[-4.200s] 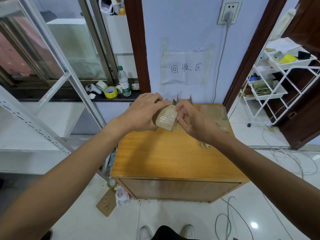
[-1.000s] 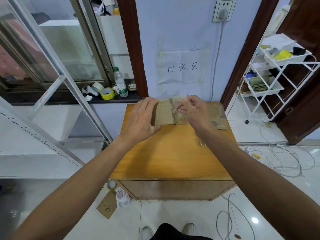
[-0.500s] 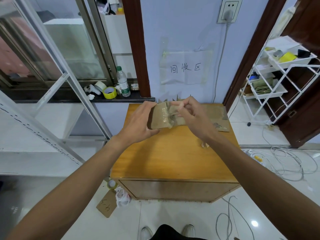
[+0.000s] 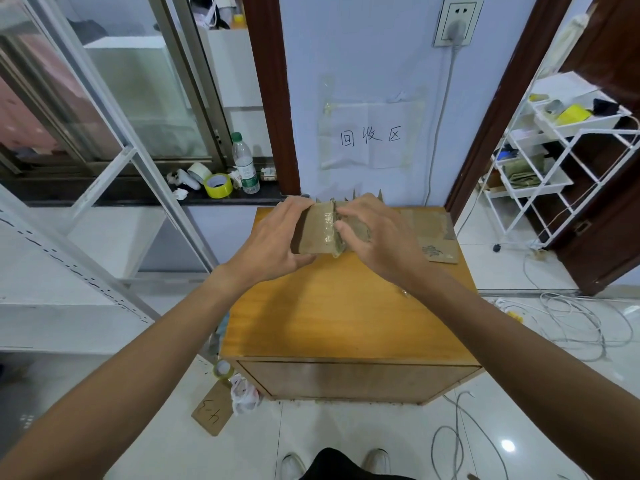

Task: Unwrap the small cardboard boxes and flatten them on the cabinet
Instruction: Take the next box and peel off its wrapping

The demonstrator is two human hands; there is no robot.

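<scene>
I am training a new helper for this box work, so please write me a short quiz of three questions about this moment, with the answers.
1. True or false: the small cardboard box lies flattened on the cabinet, with no hand on it.
2. Who grips the box? A: the left hand alone. B: the right hand alone. C: both hands.
3. Fill in: the tape roll nearest the water bottle on the ledge is ____ in colour.
Key: 1 false; 2 C; 3 yellow.
</scene>
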